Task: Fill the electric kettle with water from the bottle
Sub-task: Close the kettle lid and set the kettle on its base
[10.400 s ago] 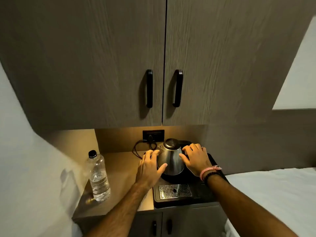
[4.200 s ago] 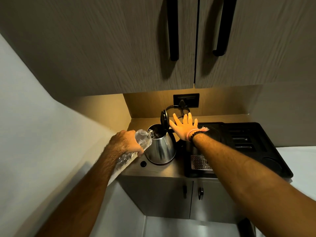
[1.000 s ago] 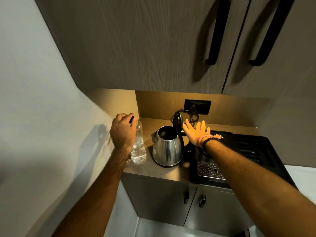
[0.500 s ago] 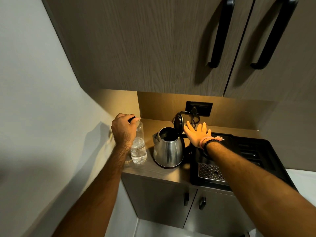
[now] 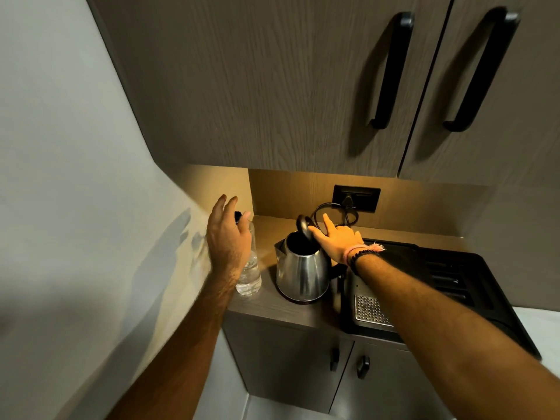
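Head view. On the table (image 5: pixel 291 310), under a dark wood-grain cabinet (image 5: pixel 272 86) with two black bar handles. Left hand (image 5: pixel 227 237) spread wide, fingers apart, gripping nothing, raised just in front of the clear plastic bottle (image 5: pixel 250 274). Bottle upright behind and just right of that hand, black cap (image 5: pixel 238 216) on and peeking between the fingers, water low in its bottom part; whether hand and bottle touch cannot be told. No label readable on it.

Right of the left hand, past the bottle: steel electric kettle (image 5: pixel 303 274), upright on the table, mouth uncovered, inside dark, water level not visible. Black lid (image 5: pixel 304 227) tipped up at the back of the mouth. Right hand (image 5: pixel 336 237) open and flat, fingers stretched out, thumb side touching the lid, nothing clasped. Pink thread band and dark bead bracelet (image 5: pixel 363 253) on that wrist.

Behind the right hand: black wall socket (image 5: pixel 356 197) with a plug in it and a looped black cord (image 5: pixel 321 213) below. Right of and below the right forearm: black tray (image 5: pixel 454 286) with a perforated metal grate (image 5: pixel 371 310) at its front left, partly crossed by the forearm. Below the table edge, two lower cabinet doors with small black knobs (image 5: pixel 362 366). Pale wall left of the left hand. No writing readable anywhere.
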Demonstrator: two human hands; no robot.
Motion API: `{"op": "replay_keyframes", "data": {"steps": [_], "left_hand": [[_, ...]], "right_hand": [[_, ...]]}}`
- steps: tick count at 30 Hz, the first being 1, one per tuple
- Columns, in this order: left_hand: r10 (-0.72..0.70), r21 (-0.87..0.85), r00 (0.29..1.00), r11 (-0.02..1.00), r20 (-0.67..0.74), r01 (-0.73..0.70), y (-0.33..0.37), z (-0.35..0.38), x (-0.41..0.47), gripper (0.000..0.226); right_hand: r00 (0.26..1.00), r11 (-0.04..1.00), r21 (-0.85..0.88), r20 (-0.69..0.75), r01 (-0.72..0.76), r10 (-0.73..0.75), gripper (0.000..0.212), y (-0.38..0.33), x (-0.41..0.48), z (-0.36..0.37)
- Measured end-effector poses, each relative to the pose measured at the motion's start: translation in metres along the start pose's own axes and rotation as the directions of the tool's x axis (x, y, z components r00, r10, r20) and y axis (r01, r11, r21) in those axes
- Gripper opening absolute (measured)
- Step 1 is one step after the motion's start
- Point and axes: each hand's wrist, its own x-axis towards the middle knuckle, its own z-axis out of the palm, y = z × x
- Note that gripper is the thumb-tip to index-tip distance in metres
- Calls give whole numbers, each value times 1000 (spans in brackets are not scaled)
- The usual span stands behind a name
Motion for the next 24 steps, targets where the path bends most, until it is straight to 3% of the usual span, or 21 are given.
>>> {"op": "replay_keyframes", "data": {"steps": [2,5,7,10,12,20,24], "left_hand": [[166,14,986,986,30,-167,9,4,-6,39],[285,30,915,952,285,-305,19,21,-19,45],[265,77,831,936,489,-344,17,38,-29,58],[113,213,675,900,729,-381,8,65,-39,83],[66,285,633,853,772,-438,1,78,-43,92],[61,412,642,720,764,-558,-9,91,-43,100],[44,361,644,798,764,-483,-7,91,-45,101]], "right_hand": [[1000,1000,-10,25,-5,5,95,-7,-1,3],[999,998,-54,5,44,-44,89,-8,-3,7],[996,993,-86,-21,83,-85,83,-2,-6,8],[991,982,-144,-36,124,-130,79,12,-8,4],[987,968,-200,-32,151,-160,79,21,-10,1],[975,925,-312,36,219,-219,89,38,-11,3],[972,943,-240,15,230,-233,89,35,-11,6]]}}
